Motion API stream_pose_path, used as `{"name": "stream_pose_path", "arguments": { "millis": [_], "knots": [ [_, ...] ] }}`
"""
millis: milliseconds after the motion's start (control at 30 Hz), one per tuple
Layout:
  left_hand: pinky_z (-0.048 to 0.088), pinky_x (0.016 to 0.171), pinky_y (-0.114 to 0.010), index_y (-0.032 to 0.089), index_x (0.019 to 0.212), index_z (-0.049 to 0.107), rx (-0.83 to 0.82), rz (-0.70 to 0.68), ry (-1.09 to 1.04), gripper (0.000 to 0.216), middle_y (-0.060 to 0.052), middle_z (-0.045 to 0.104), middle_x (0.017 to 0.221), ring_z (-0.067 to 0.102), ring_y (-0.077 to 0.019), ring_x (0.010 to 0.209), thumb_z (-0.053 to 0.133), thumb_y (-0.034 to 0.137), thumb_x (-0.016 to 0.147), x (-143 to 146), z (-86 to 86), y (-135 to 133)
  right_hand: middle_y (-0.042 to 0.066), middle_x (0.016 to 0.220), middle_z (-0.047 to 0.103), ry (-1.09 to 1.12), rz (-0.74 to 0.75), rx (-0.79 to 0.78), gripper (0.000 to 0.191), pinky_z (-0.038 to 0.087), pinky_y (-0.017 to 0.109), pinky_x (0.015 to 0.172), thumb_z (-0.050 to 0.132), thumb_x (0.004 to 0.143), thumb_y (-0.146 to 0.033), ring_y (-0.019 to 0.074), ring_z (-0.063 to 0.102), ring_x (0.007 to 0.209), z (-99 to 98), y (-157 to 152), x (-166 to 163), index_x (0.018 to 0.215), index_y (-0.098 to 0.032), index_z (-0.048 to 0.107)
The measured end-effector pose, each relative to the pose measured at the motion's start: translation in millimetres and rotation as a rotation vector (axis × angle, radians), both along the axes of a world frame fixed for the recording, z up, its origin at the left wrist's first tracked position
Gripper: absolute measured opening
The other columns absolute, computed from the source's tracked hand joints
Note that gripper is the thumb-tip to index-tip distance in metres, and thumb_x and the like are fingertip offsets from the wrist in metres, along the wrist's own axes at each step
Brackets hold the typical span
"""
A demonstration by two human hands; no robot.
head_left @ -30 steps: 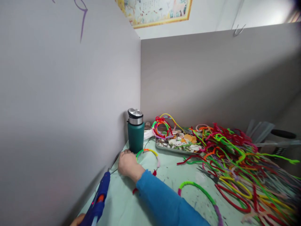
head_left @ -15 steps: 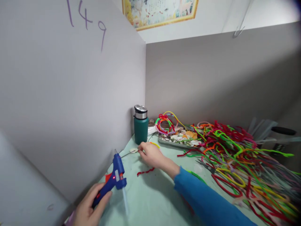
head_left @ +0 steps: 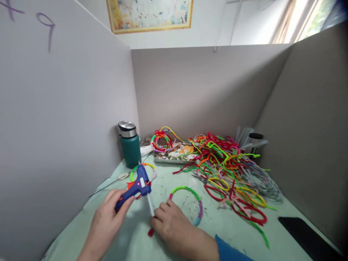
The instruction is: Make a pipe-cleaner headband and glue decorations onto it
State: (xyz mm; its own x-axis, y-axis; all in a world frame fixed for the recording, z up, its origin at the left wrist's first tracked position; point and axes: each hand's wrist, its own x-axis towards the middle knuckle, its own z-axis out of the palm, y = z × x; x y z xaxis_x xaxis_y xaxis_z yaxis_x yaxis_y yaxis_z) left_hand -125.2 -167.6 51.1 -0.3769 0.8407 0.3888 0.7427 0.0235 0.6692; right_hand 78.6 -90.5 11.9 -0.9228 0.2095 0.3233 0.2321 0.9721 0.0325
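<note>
My left hand (head_left: 107,223) grips the handle of a blue glue gun (head_left: 135,186) whose red light is on, nozzle pointing away from me. A white glue stick (head_left: 150,204) juts from the gun's rear. My right hand (head_left: 175,228) pinches the end of that stick, fingers curled. A small red pipe cleaner piece (head_left: 150,232) lies under the right hand. A multicoloured pipe cleaner ring (head_left: 187,204) lies flat just beyond my right hand. A second ring (head_left: 133,172) lies behind the gun.
A green flask (head_left: 129,145) stands in the far left corner. A metal tray (head_left: 174,156) of shells and a big heap of pipe cleaners (head_left: 231,170) fill the back and right. Scissors (head_left: 202,178) lie by the heap. A black device (head_left: 307,237) lies front right. Grey partitions wall the desk.
My right hand pulled back from near the flask to the glue stick at the gun's rear. My left hand brought the gun toward the middle. The view swung to the right.
</note>
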Motion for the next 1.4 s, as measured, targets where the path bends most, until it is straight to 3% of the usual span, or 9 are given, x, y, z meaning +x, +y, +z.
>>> {"name": "stream_pose_path", "arguments": {
  "millis": [167,333,433,667,800,867,1000,1200,1400],
  "knots": [
    [0.034,0.047,-0.021,0.018,0.075,0.06,-0.123,-0.085,-0.46,0.034,0.005,0.047,0.052,0.043,-0.0118,0.049,0.057,0.052,0.075,18,21.1,36,0.004,0.091,0.062,0.175,-0.205,-0.171,0.01,0.034,0.029,0.074,0.051,0.083,-0.015,0.0161,0.052,0.082,11.3,32,32,0.088,-0.019,0.06],
    [0.032,0.043,-0.02,0.015,0.075,0.059,-0.169,-0.329,-1.099,0.03,0.004,0.049,0.059,0.04,-0.0072,0.046,0.062,0.045,0.076,35,22.3,61,0.006,0.091,0.064,0.151,-0.721,-0.298,0.017,0.038,0.026,0.07,0.047,0.087,-0.02,0.0174,0.059,0.085,17.6,77,67,0.092,-0.018,0.063],
    [0.032,0.042,-0.019,0.013,0.078,0.06,-0.211,-0.428,-1.233,0.029,0.004,0.047,0.059,0.037,-0.0049,0.044,0.062,0.042,0.078,40,13.6,70,0.007,0.09,0.065,0.046,-0.822,-0.293,0.015,0.038,0.028,0.067,0.051,0.085,-0.024,0.0197,0.06,0.082,11.8,88,75,0.091,-0.018,0.063],
    [0.029,0.039,-0.017,0.013,0.071,0.057,-0.195,-0.284,-1.187,0.03,0.005,0.046,0.056,0.036,-0.003,0.041,0.064,0.041,0.076,26,1.2,68,0.009,0.09,0.061,0.048,-0.753,-0.195,0.01,0.037,0.029,0.072,0.053,0.084,-0.021,0.021,0.056,0.087,16.5,74,60,0.085,-0.016,0.061],
    [0.029,0.039,-0.017,0.012,0.076,0.057,-0.194,-0.29,-1.253,0.031,0.005,0.046,0.057,0.037,-0.0027,0.041,0.061,0.043,0.078,18,-2.3,63,0.001,0.085,0.062,0.106,-0.185,-0.343,0.012,0.037,0.023,0.07,0.05,0.089,-0.025,0.0131,0.055,0.08,24.8,35,32,0.087,-0.021,0.061],
    [0.029,0.038,-0.016,0.012,0.08,0.057,-0.191,-0.312,-1.347,0.031,0.006,0.044,0.057,0.035,-0.0022,0.04,0.059,0.043,0.08,16,-4.1,61,0.0,0.081,0.062,0.08,-0.044,-0.322,0.01,0.036,0.025,0.066,0.053,0.087,-0.027,0.0133,0.055,0.076,21.7,13,16,0.087,-0.022,0.061],
    [0.027,0.036,-0.016,0.012,0.082,0.055,-0.221,-0.396,-1.565,0.03,0.008,0.038,0.056,0.03,-0.0014,0.037,0.054,0.042,0.084,16,-6.3,57,-0.001,0.071,0.06,-0.018,0.014,-0.151,0.011,0.035,0.029,0.061,0.061,0.081,-0.026,0.0148,0.052,0.067,3.4,-10,-7,0.072,-0.02,0.056],
    [0.023,0.034,-0.017,0.014,0.076,0.052,-0.282,-0.501,-1.72,0.034,0.008,0.033,0.055,0.026,-0.0011,0.035,0.045,0.045,0.088,16,-9.7,53,0.0,0.067,0.059,-0.005,-0.065,-0.028,0.009,0.033,0.028,0.05,0.061,0.076,-0.025,0.0149,0.051,0.056,-23.9,-6,-21,0.074,-0.019,0.053],
    [0.023,0.034,-0.016,0.014,0.077,0.053,-0.274,-0.528,-1.747,0.035,0.008,0.031,0.054,0.023,-0.0013,0.035,0.042,0.044,0.09,17,-14.1,48,0.001,0.067,0.059,-0.005,-0.088,-0.017,0.012,0.033,0.027,0.046,0.062,0.076,-0.029,0.0161,0.053,0.055,-26.0,-3,-23,0.072,-0.02,0.055]
  ]
}}
